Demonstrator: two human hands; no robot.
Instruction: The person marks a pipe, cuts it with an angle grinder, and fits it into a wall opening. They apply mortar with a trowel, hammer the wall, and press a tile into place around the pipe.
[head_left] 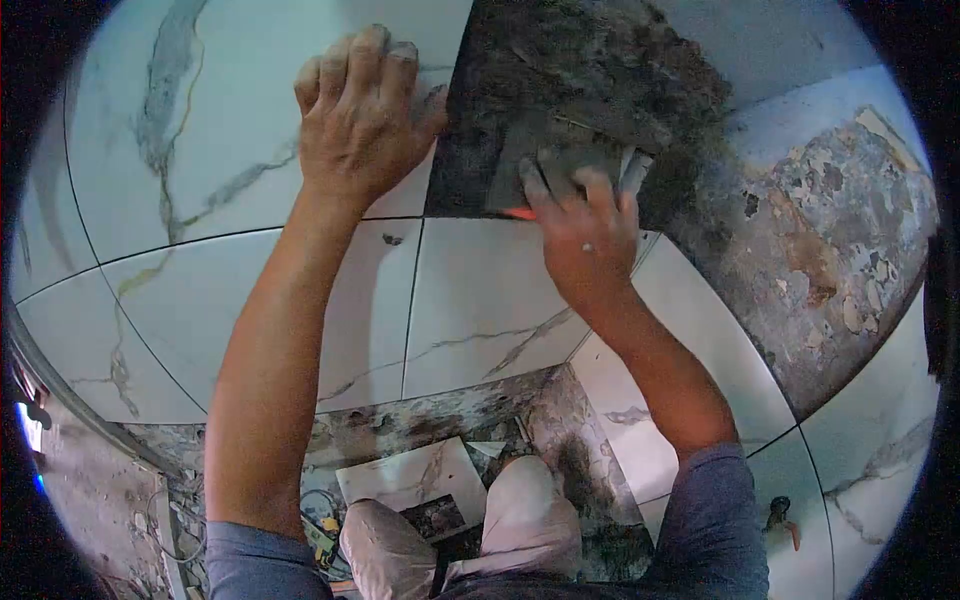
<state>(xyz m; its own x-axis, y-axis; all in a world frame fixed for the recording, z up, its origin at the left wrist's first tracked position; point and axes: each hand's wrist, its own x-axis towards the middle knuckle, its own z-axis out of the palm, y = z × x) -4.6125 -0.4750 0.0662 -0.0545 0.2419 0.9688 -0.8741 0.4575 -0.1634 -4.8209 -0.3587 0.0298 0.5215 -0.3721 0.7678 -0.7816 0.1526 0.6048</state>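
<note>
Left hand (362,130), fingers together on upper-left marbled tile (240,110); right hand (588,235), grip unclear, could gouge mortar (585,55) if it slips.

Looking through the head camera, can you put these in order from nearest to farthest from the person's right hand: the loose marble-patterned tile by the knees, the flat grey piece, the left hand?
1. Flat grey piece: right at the right hand.
2. Left hand: off to the left, on a veined white tile.
3. Loose marble-patterned tile: low down, by the knees.
</note>
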